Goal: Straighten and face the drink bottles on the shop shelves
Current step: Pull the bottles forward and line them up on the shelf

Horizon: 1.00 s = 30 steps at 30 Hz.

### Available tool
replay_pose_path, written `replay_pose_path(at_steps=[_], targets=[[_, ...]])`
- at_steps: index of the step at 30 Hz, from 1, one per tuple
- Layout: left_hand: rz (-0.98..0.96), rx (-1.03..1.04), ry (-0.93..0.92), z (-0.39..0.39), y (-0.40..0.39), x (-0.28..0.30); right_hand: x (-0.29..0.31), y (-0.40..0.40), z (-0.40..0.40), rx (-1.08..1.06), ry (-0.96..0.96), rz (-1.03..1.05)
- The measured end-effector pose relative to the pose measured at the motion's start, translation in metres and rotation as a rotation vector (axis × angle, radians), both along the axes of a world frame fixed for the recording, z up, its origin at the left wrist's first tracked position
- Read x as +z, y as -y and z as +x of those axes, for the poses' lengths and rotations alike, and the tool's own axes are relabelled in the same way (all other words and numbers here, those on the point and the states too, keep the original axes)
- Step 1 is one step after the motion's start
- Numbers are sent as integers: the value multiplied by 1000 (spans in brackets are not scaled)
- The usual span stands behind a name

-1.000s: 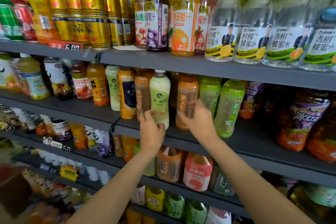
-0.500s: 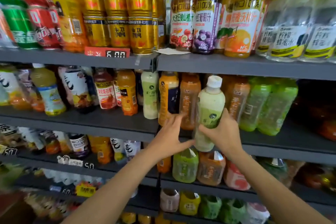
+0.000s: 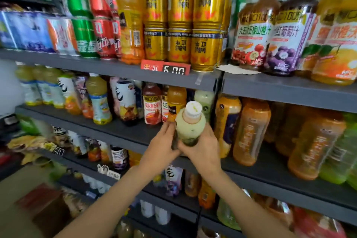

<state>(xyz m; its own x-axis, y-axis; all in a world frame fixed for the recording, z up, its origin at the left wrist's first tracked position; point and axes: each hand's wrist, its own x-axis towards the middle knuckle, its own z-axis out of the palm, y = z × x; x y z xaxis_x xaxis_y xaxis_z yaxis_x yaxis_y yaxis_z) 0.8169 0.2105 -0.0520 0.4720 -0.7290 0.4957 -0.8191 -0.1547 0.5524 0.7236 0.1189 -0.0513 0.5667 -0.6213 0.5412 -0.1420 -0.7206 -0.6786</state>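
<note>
I hold a pale green bottle point(image 3: 190, 123) with a white cap in front of the middle shelf point(image 3: 119, 131), tilted with its cap toward me. My right hand point(image 3: 202, 150) grips its lower body from the right and below. My left hand point(image 3: 161, 145) touches its left side and base. Behind it stands another pale green bottle point(image 3: 204, 102), with orange juice bottles point(image 3: 251, 131) to the right and red-labelled bottles point(image 3: 151, 104) to the left.
Gold cans point(image 3: 179, 21) stand stacked on the top shelf above a red price tag point(image 3: 166, 68). Fruit juice bottles point(image 3: 280, 35) fill the top right. Green and red cans point(image 3: 90, 17) sit at upper left. Lower shelves point(image 3: 173, 216) hold more bottles.
The pale green bottle has come off the shelf and moved left and toward me, tilted cap forward. Both hands now close on it. My view has swung left.
</note>
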Motion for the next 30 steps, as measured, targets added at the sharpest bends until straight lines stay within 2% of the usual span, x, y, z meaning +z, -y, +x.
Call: replay_pose_path(at_steps=[7, 12, 15, 18, 20, 23, 26, 28, 30], targets=[[29, -64, -75, 33, 29, -4, 11, 17, 20, -172, -248, 33], [60, -250, -302, 48, 43, 4, 23, 30, 17, -211, -489, -243], [79, -276, -355, 51, 48, 3, 34, 35, 13, -246, -540, -364], [72, -296, -370, 50, 47, 4, 40, 33, 10, -239, -512, -375], [30, -274, -381, 47, 46, -1, 36, 28, 12, -235, -416, -391], [-40, -159, -290, 38, 48, -12, 32, 16, 21, -240, -204, -446], [-84, -129, -222, 34, 47, -17, 39, 5, 33, -236, -134, -386], [-36, -183, -183, 37, 46, -21, 43, 2, 39, -275, -126, -368], [106, -227, -113, 48, 40, -28, 43, 1, 42, -315, -110, -347]])
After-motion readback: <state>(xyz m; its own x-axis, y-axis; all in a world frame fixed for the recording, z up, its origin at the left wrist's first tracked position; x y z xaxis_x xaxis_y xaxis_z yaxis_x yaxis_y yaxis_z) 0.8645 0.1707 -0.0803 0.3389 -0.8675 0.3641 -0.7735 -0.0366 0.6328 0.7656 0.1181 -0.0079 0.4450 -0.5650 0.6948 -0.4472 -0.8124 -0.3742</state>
